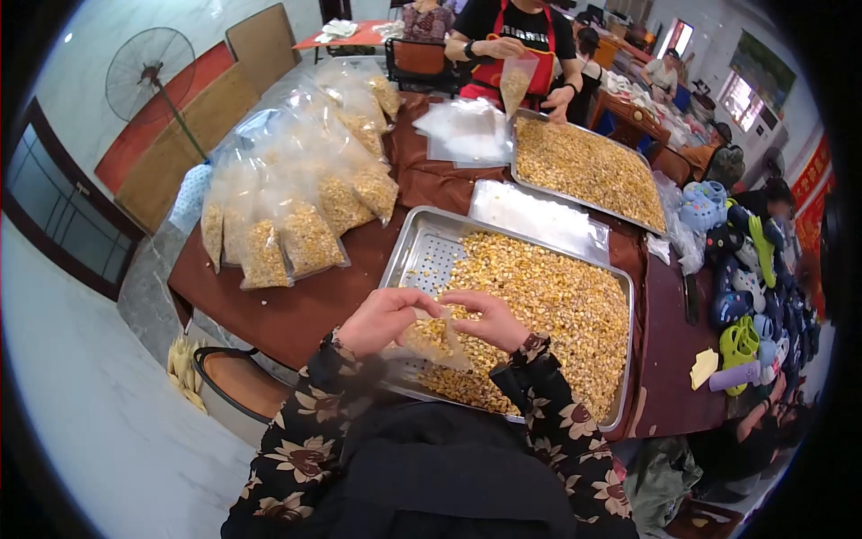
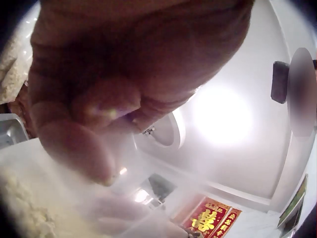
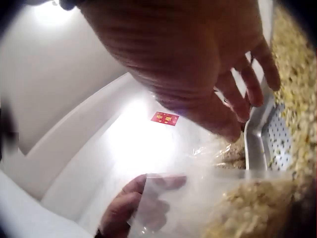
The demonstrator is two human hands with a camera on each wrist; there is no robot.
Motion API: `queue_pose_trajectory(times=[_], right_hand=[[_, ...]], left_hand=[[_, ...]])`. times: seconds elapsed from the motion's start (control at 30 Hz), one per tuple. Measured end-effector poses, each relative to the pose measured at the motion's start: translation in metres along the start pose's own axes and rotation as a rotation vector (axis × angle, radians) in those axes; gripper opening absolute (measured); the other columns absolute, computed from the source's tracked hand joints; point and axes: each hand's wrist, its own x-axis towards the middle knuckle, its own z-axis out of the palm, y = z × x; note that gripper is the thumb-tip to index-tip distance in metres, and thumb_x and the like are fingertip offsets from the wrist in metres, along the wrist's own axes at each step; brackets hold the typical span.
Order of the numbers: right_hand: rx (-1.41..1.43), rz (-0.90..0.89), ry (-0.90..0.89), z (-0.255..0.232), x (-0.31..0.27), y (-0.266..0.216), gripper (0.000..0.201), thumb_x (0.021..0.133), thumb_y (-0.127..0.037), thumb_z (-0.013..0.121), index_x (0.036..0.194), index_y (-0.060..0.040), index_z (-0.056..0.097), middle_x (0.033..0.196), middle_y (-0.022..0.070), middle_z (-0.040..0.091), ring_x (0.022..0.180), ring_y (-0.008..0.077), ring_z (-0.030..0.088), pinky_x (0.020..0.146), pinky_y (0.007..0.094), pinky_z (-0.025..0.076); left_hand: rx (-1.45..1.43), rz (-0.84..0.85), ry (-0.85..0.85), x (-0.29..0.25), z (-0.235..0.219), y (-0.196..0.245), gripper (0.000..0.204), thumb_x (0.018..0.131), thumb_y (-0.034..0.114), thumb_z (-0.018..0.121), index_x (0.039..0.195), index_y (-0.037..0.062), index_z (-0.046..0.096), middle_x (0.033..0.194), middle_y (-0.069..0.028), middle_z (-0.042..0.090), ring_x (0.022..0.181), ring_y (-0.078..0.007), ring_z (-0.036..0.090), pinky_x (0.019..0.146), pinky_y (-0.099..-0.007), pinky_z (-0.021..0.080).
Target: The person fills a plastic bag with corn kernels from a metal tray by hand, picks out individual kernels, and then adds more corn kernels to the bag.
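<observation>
A clear plastic bag (image 1: 433, 340) partly filled with yellow corn kernels hangs over the near left part of a metal tray (image 1: 631, 359) of loose kernels. My left hand (image 1: 382, 321) grips the bag's upper left edge; in the left wrist view, the hand (image 2: 133, 64) has its fingers curled at the filmy plastic. Through the bag (image 3: 252, 208) in the right wrist view, the left hand (image 3: 121, 210) shows at its far side. My right hand (image 1: 489, 321) is at the bag's right side. Its fingers, seen in the right wrist view, are spread and relaxed, with the right hand (image 3: 198, 64) above the bag's top edge.
Several filled bags (image 1: 310, 234) stand at the left on the brown tablecloth (image 1: 233, 310). Flat empty bags (image 1: 539, 218) lie behind the tray, near a second corn tray (image 1: 588, 171). A person (image 1: 516, 54) opposite holds a bag. Shoes (image 1: 741, 269) are piled at right.
</observation>
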Motion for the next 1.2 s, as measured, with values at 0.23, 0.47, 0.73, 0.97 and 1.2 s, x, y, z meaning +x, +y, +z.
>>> queue_pose_trajectory(times=[0.23, 0.47, 0.73, 0.97, 1.2], right_hand=[[0.21, -0.023, 0.198, 0.034, 0.022, 0.007, 0.018, 0.085, -0.012, 0.065, 0.1, -0.0021, 0.068, 0.093, 0.0068, 0.069, 0.086, 0.014, 0.064, 0.08, 0.0277, 0.049], [0.264, 0.065, 0.343, 0.044, 0.038, 0.003, 0.014, 0.085, -0.014, 0.064, 0.089, -0.0003, 0.067, 0.083, 0.0055, 0.067, 0.082, 0.0104, 0.061, 0.075, 0.0265, 0.048], [0.354, 0.021, 0.444, 0.058, 0.049, 0.006, 0.012, 0.086, -0.012, 0.068, 0.084, 0.0, 0.065, 0.076, -0.0016, 0.062, 0.071, 0.0048, 0.054, 0.063, 0.0207, 0.043], [0.341, -0.108, 0.494, 0.062, 0.045, 0.002, 0.007, 0.088, -0.008, 0.065, 0.083, -0.0025, 0.063, 0.075, -0.0043, 0.059, 0.068, 0.0041, 0.051, 0.063, 0.0199, 0.042], [0.511, -0.166, 0.552, 0.028, 0.031, -0.039, 0.016, 0.089, -0.018, 0.069, 0.091, -0.0023, 0.064, 0.078, 0.0012, 0.063, 0.073, 0.0093, 0.054, 0.068, 0.0241, 0.043]], left_hand=[[-0.227, 0.085, 0.272, -0.006, -0.006, -0.011, 0.032, 0.088, 0.002, 0.048, 0.118, -0.0005, 0.056, 0.104, -0.0042, 0.064, 0.066, -0.004, 0.055, 0.059, -0.019, 0.048], [0.043, 0.441, 0.836, -0.041, 0.027, -0.04, 0.028, 0.082, 0.004, 0.063, 0.109, 0.0013, 0.055, 0.123, -0.0105, 0.052, 0.08, -0.009, 0.055, 0.072, -0.026, 0.048], [0.326, 0.407, 0.863, -0.042, 0.042, -0.063, 0.032, 0.083, 0.02, 0.068, 0.11, 0.0063, 0.057, 0.118, -0.0159, 0.054, 0.107, -0.0343, 0.056, 0.087, -0.0379, 0.049], [0.284, 0.523, 1.04, -0.016, 0.037, -0.082, 0.015, 0.093, 0.007, 0.056, 0.108, 0.0035, 0.059, 0.107, -0.0085, 0.062, 0.091, -0.0193, 0.061, 0.082, -0.0292, 0.047], [-0.123, 0.553, 0.975, -0.029, 0.008, -0.035, 0.015, 0.098, 0.015, 0.053, 0.109, 0.004, 0.054, 0.098, 0.0017, 0.064, 0.075, -0.0021, 0.045, 0.066, -0.0178, 0.04]])
